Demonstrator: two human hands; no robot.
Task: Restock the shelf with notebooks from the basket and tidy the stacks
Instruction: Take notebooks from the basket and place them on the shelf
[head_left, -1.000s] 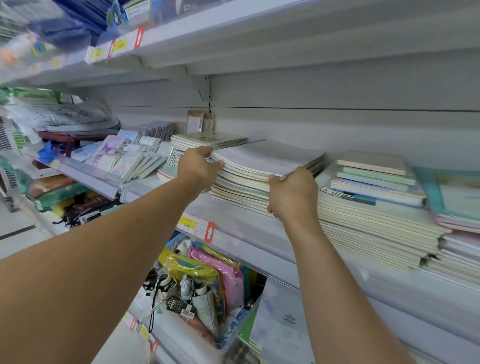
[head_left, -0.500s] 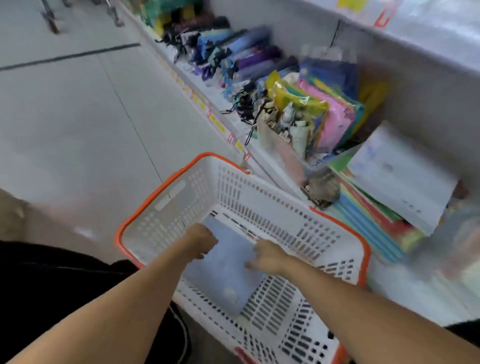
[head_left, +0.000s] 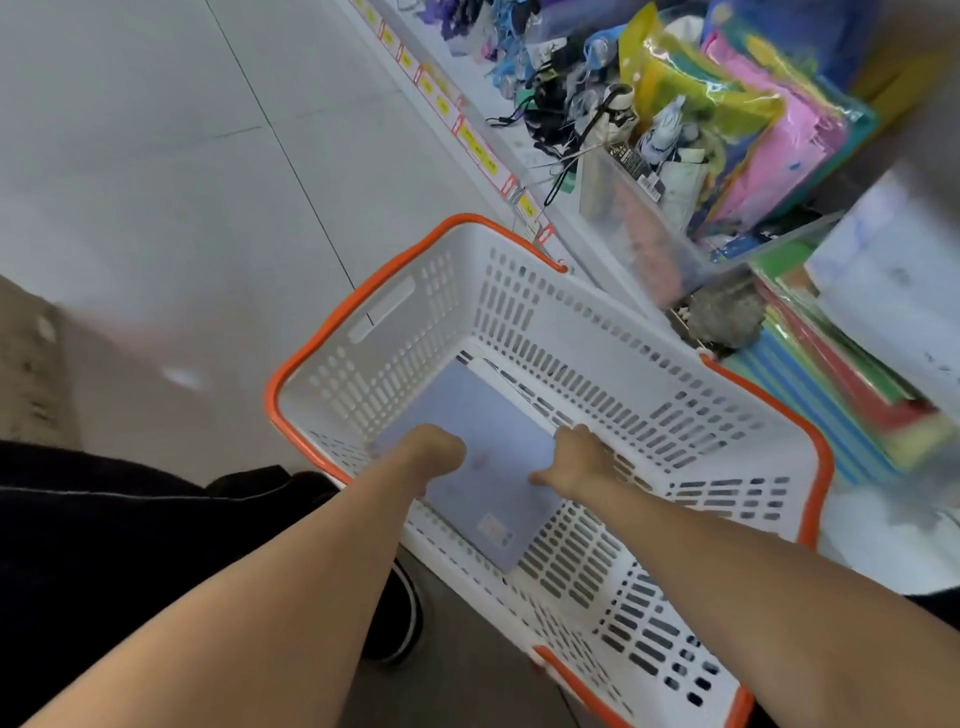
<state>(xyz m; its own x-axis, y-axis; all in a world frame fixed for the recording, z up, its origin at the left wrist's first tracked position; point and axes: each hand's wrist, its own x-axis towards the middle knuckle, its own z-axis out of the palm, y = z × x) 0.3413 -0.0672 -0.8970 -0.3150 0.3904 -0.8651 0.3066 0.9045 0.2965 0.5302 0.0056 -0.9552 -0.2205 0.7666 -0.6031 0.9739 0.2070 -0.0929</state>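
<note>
A pale blue notebook lies flat on the bottom of the white basket with its orange rim. A white notebook peeks out from under its far edge. My left hand is curled over the blue notebook's left edge. At the right edge my right hand has its thumb on the cover and its fingers over the side. Both hands grip the notebook, which still rests on the basket floor. The notebook shelf is out of view.
The basket stands on the pale tiled floor against a low shelf. That shelf holds umbrellas, bright plastic packets and coloured folders. Yellow price tags line its edge. My dark shoe is beside the basket.
One second ago both hands were on a notebook stack up on the shelf. They have dropped into the basket and closed on the blue notebook's edges.
</note>
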